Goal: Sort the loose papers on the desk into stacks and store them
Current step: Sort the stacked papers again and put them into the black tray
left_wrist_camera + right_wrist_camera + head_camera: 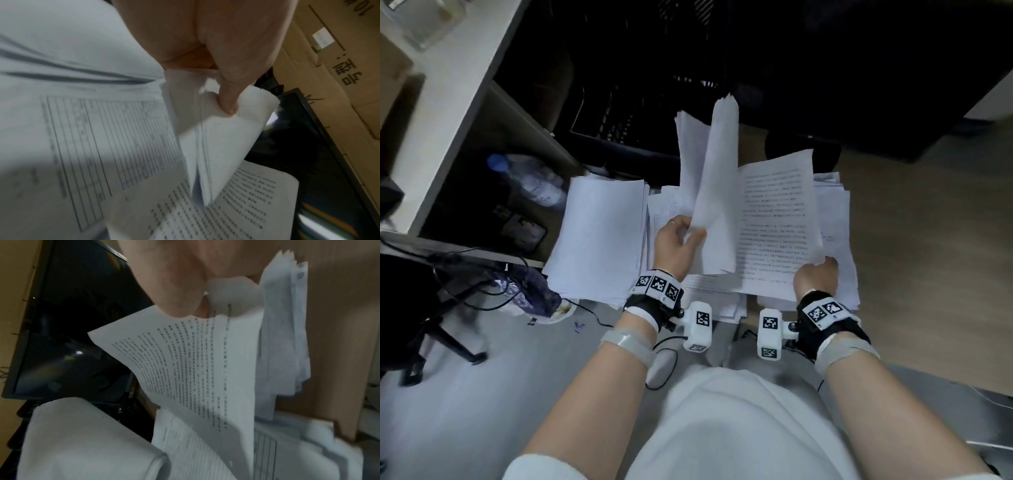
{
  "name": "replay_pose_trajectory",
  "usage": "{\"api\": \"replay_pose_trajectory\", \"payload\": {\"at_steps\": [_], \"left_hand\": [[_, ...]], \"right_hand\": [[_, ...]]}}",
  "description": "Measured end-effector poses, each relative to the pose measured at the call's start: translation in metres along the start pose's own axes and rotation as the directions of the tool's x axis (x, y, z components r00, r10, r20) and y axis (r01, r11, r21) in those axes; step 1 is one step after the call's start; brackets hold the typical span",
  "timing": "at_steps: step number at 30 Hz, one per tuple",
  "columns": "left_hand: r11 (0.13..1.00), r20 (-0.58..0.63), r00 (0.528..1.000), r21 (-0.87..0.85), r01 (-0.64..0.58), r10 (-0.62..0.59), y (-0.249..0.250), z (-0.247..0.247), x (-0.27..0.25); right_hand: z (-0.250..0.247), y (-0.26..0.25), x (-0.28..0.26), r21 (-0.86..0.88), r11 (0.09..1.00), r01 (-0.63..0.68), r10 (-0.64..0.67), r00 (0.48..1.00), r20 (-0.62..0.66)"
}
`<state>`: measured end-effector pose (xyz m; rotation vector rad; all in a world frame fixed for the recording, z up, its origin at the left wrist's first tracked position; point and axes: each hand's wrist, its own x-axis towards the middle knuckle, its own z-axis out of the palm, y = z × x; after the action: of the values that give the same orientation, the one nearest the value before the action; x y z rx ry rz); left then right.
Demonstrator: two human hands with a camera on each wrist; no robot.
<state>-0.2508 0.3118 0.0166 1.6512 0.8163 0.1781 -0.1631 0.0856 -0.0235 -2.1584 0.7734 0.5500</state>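
Lying across the desk (914,219): loose papers (835,219), with a squared blank stack (599,236) just left of them. Standing raised over the middle, a curled bundle of sheets (717,192), pinched by the left hand (678,248). Gripping the printed page (777,226) at its near corner: the right hand (816,275).

From the head we look steeply down, the papers (599,233) spread toward twelve o'clock. Each wrist camera sits close behind its thumb, facing forward; both share the printed page (236,203) (197,366).
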Motion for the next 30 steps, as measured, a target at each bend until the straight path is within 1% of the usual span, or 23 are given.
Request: {"api": "replay_pose_trajectory", "payload": {"at_steps": [3,5,7,8,9,10,11,12,13,14,15,16,17,18,20,23,25,26,28,29,30], "left_hand": [[0.997,-0.017,0.998,-0.036,0.063,-0.064,-0.004,0.031,-0.008],[0.995,0.0,0.996,-0.024,0.094,-0.094,-0.009,0.048,-0.012],[0.994,-0.01,0.994,0.0,0.111,-0.111,-0.012,0.061,-0.013],[0.992,-0.015,0.992,0.003,0.124,-0.124,-0.013,0.066,-0.013],[0.99,-0.018,0.99,0.009,0.141,-0.141,-0.012,0.071,-0.014],[0.988,-0.022,0.988,0.018,0.154,-0.154,-0.012,0.076,-0.016],[0.987,-0.024,0.987,0.029,0.159,-0.158,-0.01,0.08,-0.017],[0.986,-0.026,0.987,0.035,0.162,-0.162,-0.008,0.085,-0.017],[0.985,-0.024,0.986,0.042,0.167,-0.166,-0.005,0.089,-0.018],[0.983,-0.024,0.985,0.051,0.174,-0.173,-0.003,0.093,-0.019],[0.981,-0.022,0.983,0.065,0.184,-0.183,-0.002,0.096,-0.019],[0.98,-0.023,0.982,0.074,0.187,-0.186,-0.002,0.097,-0.018],[0.98,-0.02,0.983,0.076,0.184,-0.183,0.0,0.097,-0.018],[0.982,-0.014,0.984,0.069,0.177,-0.177,0.002,0.097,-0.017],[0.986,0.014,0.987,0.054,0.159,-0.16,0.009,0.093,-0.017],[0.988,0.091,0.987,0.082,0.128,-0.135,0.016,0.085,-0.018],[0.987,0.115,0.986,0.12,0.108,-0.122,0.014,0.079,-0.017],[0.985,0.118,0.986,0.137,0.103,-0.119,0.012,0.075,-0.017],[0.979,0.105,0.987,0.176,0.101,-0.12,0.011,0.065,-0.017],[0.978,0.1,0.988,0.185,0.1,-0.12,0.008,0.058,-0.015],[0.977,0.093,0.987,0.186,0.109,-0.128,0.005,0.051,-0.014]], "right_hand": [[-0.024,0.017,0.022,-0.023,0.999,-0.029,0.028,0.999,-0.025],[-0.036,0.023,0.033,-0.026,0.998,-0.049,0.048,0.999,-0.021],[-0.043,0.025,0.042,-0.033,0.996,-0.087,0.087,0.996,-0.006],[-0.044,0.025,0.044,-0.054,0.995,-0.084,0.084,0.996,-0.02],[-0.044,0.024,0.045,-0.097,0.993,-0.067,0.06,0.996,-0.071],[-0.044,0.025,0.045,-0.107,0.994,-0.03,0.016,0.992,-0.122],[-0.043,0.022,0.044,-0.081,0.996,0.024,-0.036,0.989,-0.145],[-0.043,0.016,0.041,-0.039,0.995,0.093,-0.096,0.991,-0.089],[-0.042,0.01,0.04,0.041,0.988,0.151,-0.152,0.988,0.033],[-0.042,0.0,0.037,0.133,0.974,0.184,-0.208,0.96,0.19],[-0.042,-0.01,0.032,0.213,0.96,0.181,-0.247,0.908,0.339],[-0.042,-0.021,0.026,0.28,0.944,0.175,-0.29,0.843,0.452],[-0.041,-0.031,0.022,0.327,0.931,0.161,-0.32,0.792,0.52],[-0.041,-0.04,0.016,0.341,0.926,0.164,-0.34,0.752,0.564],[-0.039,-0.051,0.011,0.346,0.917,0.201,-0.381,0.699,0.605],[-0.037,-0.055,0.006,0.341,0.92,0.195,-0.38,0.665,0.643],[-0.032,-0.054,0.003,0.331,0.927,0.177,-0.36,0.671,0.649],[-0.028,-0.054,0.002,0.323,0.932,0.165,-0.342,0.691,0.637],[-0.017,-0.054,0.001,0.301,0.947,0.111,-0.277,0.755,0.594],[-0.013,-0.056,-0.001,0.299,0.95,0.084,-0.246,0.792,0.558],[-0.009,-0.057,-0.002,0.304,0.949,0.085,-0.236,0.829,0.507]]}}
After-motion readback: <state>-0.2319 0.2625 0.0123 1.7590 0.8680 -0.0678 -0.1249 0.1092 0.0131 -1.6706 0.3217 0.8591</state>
